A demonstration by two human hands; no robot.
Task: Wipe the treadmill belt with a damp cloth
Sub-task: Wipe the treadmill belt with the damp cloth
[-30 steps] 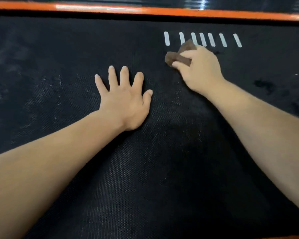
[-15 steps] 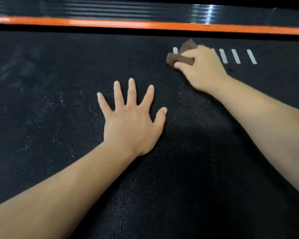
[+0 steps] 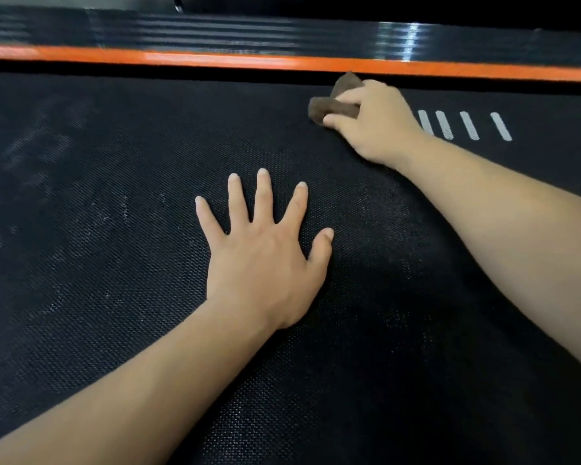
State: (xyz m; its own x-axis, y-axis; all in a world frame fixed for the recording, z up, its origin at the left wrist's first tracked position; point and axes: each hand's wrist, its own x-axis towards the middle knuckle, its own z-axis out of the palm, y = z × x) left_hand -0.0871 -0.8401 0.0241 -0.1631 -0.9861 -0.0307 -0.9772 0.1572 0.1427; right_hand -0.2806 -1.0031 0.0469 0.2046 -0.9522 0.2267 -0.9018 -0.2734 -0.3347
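While the left hand (image 3: 265,260) lies flat, fingers spread, mid-frame on the belt (image 3: 114,330), the right hand (image 3: 376,125) grips the brown cloth (image 3: 332,105) upper right beside the orange trim (image 3: 215,60); wiping is underway, and the dusty upper-left patch likely needs passes next.

Just a person's two bare hands here, left hand (image 3: 265,266) and right hand (image 3: 379,125). The left forearm (image 3: 114,397) and right forearm (image 3: 517,236) are bare right to the frame edge. The left hand's fingernails (image 3: 263,172) look short and neatly trimmed.
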